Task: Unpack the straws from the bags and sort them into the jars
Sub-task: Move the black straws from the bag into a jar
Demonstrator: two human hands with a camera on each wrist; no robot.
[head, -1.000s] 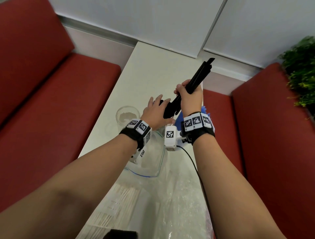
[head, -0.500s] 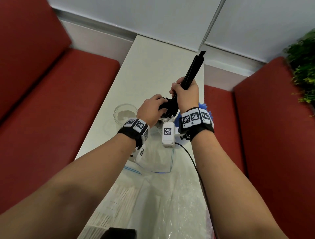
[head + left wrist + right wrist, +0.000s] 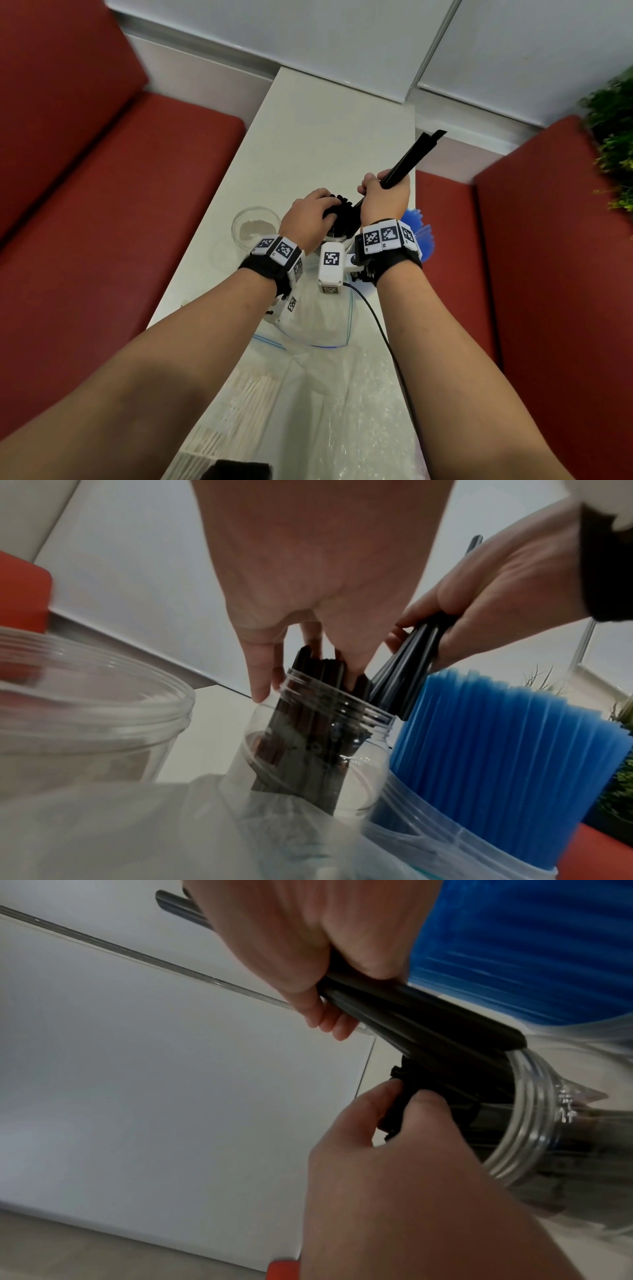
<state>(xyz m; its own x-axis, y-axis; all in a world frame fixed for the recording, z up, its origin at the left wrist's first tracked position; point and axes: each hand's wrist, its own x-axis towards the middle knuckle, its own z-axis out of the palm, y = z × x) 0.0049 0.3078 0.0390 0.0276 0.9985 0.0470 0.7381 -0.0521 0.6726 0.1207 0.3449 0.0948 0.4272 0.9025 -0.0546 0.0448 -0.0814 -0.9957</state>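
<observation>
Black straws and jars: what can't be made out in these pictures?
- Middle jar, head view: hands and wrist gear cover most of it.
- Black straws count: both wrist views, too dark and packed.
- Right hand's bundle tip: right wrist view, hidden behind the right hand.
- White straws: head view, cut off by the left arm and bottom edge.
- Blue straws: right wrist view, blurred.

In the head view the right hand [image 3: 385, 202] and its wristband hide most of the jar [image 3: 337, 240] of black straws [image 3: 342, 214], and most of the blue straws [image 3: 419, 233]. The bag of white straws [image 3: 219, 411] runs off the bottom edge. The left wrist view cuts off the empty jar [image 3: 89, 710] at its left edge.
</observation>
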